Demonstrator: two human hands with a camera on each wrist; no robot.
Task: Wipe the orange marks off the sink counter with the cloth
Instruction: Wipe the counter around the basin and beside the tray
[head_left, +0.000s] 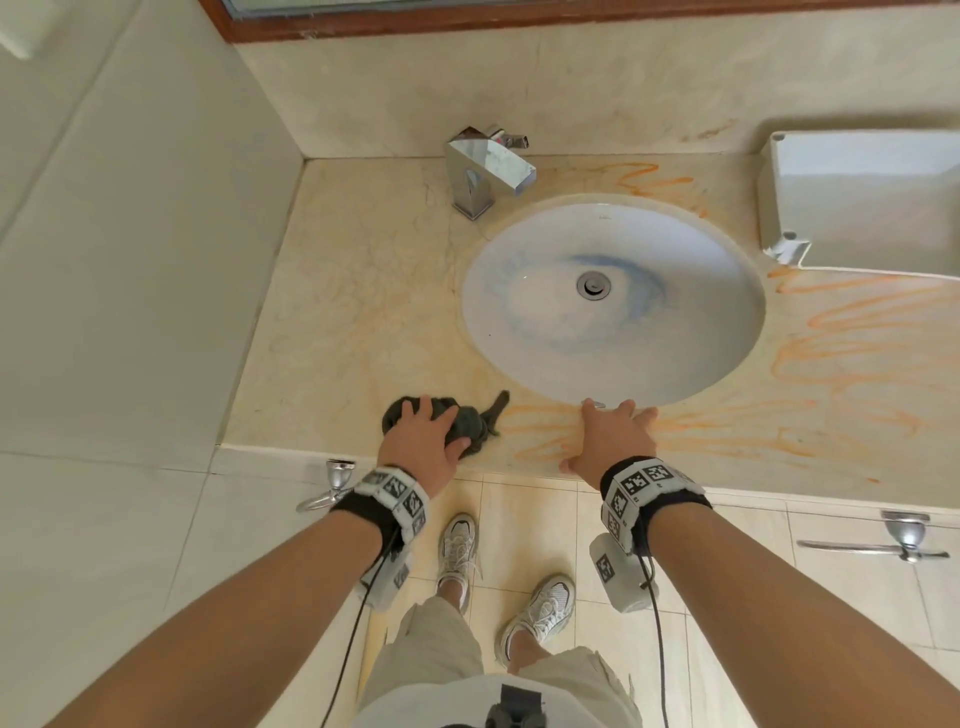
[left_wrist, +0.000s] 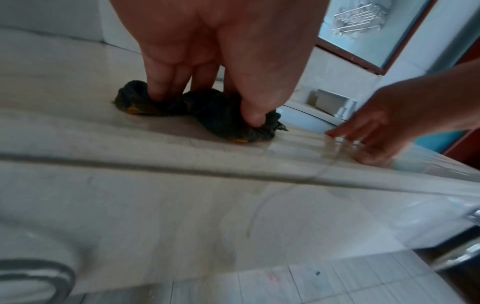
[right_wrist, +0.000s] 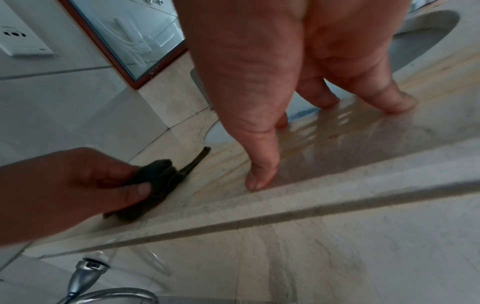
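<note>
A dark grey cloth (head_left: 470, 422) lies bunched on the beige marble counter (head_left: 363, 312) near its front edge, left of the basin. My left hand (head_left: 423, 434) grips it, fingers and thumb dug into the folds (left_wrist: 207, 109), orange stains showing on its underside. Orange marks (head_left: 540, 434) streak the counter between my hands, run on along the front to the right (head_left: 857, 353) and show behind the basin (head_left: 649, 179). My right hand (head_left: 615, 434) rests on the counter with fingers spread and straight (right_wrist: 262, 170), at the basin's front rim, on the marks.
An oval white basin (head_left: 613, 301) sits in the counter with a chrome tap (head_left: 485, 169) behind it. A white box-shaped fixture (head_left: 857, 197) stands at the back right. Chrome towel rings (head_left: 332, 483) (head_left: 893, 540) hang below the counter edge. A wall closes the left side.
</note>
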